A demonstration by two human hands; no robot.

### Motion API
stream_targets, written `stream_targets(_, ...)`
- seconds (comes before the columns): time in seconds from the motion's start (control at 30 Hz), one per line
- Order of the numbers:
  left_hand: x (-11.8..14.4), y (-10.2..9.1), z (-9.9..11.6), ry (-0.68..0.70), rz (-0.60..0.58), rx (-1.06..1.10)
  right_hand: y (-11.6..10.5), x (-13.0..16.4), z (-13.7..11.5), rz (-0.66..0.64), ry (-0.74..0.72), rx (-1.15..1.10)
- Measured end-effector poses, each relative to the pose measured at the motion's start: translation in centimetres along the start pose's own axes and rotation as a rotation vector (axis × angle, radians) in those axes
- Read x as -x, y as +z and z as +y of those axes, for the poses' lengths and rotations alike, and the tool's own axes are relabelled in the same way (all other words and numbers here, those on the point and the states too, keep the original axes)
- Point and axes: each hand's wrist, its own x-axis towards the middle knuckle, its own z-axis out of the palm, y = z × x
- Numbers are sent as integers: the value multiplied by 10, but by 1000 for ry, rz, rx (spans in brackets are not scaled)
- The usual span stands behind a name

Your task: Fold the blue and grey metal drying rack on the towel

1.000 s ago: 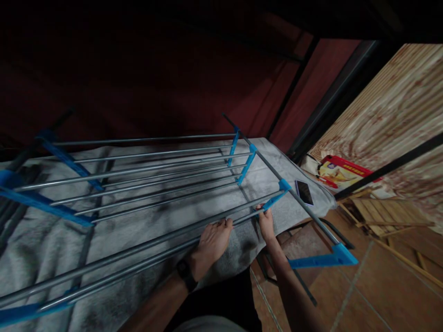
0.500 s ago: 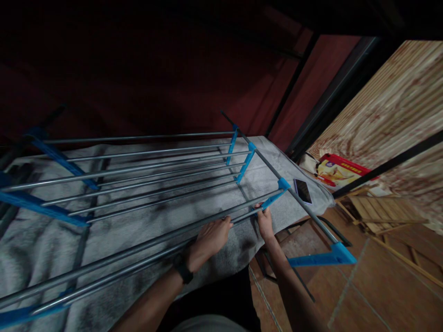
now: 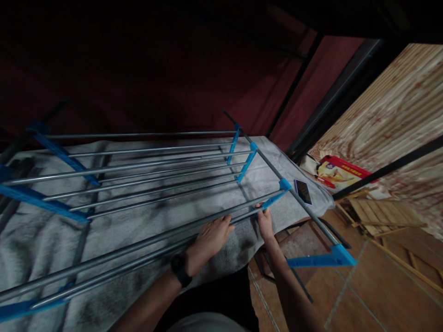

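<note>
I see the drying rack [image 3: 145,184] spread across the left and middle of the scene, its grey metal rods running left to right between blue plastic brackets, standing over a grey blanket [image 3: 114,230] that covers the surface below. My left hand [image 3: 211,237] lies on the nearest rods, fingers curled over one of them from above, a dark watch [image 3: 180,271] on the wrist. My right hand [image 3: 266,220] is just to the right of it, closed around the near blue bracket [image 3: 273,201] where those rods end; thumb and fingers wrap the plastic. The two hands are near each other but apart.

Further right, a dark side bar [image 3: 294,193] of the rack slants from far to near and ends in another blue piece [image 3: 321,260] that juts out over the floor. Just beyond that bar, a black phone [image 3: 303,191] lies flat on the blanket's right edge, close to the corner. Off the blanket to the far right I see a red and yellow packet [image 3: 341,173] and, nearer, a stack of wooden slats [image 3: 384,212] on the brown tiled floor [image 3: 363,295]. A wood-patterned panel [image 3: 398,120] rises on the right, crossed by a dark bar. The far side is dark red and dim; I cannot make out details there.
</note>
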Motion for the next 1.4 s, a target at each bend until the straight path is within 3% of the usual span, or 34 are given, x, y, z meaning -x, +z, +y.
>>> stream_targets(0.23,55,2,-23,-186,140,-106,-12,2,0,-67,18,-1)
stream_targets(0.47,92,-1,-56,-242,184,-139,-13,-3,20,-63,8,-44)
stream_targets(0.63,94,-4,-61,-142,161,-176,-17,-5,23,-61,33,-36)
stream_targets(1.0,98,-8,-64,-156,177,-155,-24,-10,31,-116,36,-34)
stream_targets(1.4,96,-14,-63,-170,119,-160,-10,0,1,-64,22,32)
